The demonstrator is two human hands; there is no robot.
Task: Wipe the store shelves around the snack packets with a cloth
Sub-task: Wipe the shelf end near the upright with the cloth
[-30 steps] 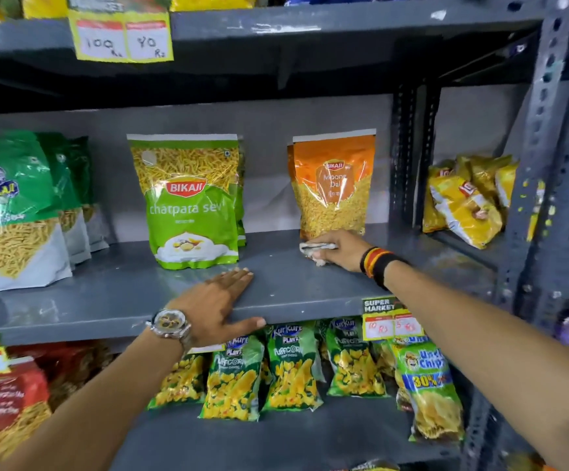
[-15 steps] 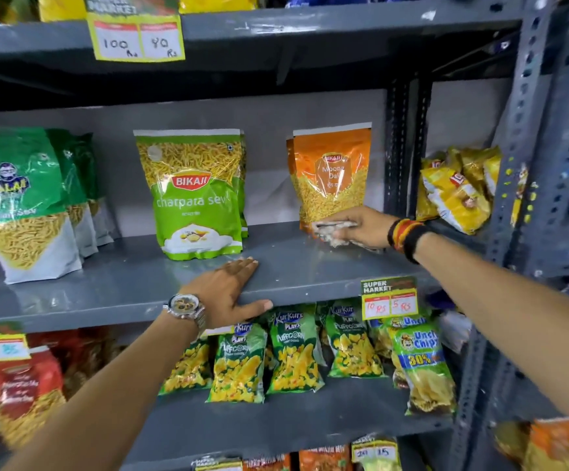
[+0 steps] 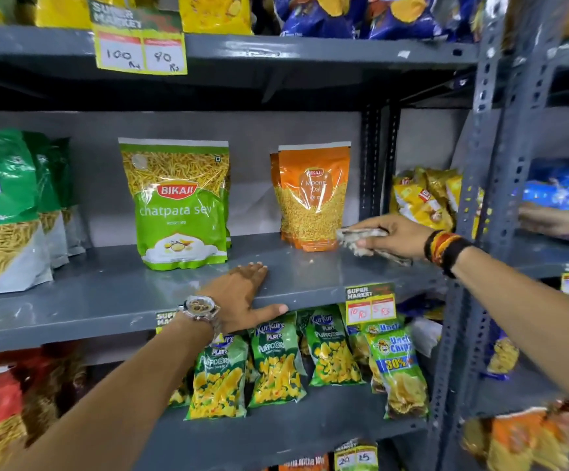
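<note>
Crumpled grey cloth (image 3: 361,240) in right hand (image 3: 390,236), glossy orange pouch (image 3: 313,198), smooth metal shelf (image 3: 106,294)

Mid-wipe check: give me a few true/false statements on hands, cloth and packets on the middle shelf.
1. The right hand holds the cloth beside the orange Moong Dal packet. True.
2. The left hand grips the green Bikaji packet. False: it lies flat on the middle shelf edge.
3. The orange packet lies toppled. False: it stands upright.
4. A watch is on the left wrist. True.
</note>
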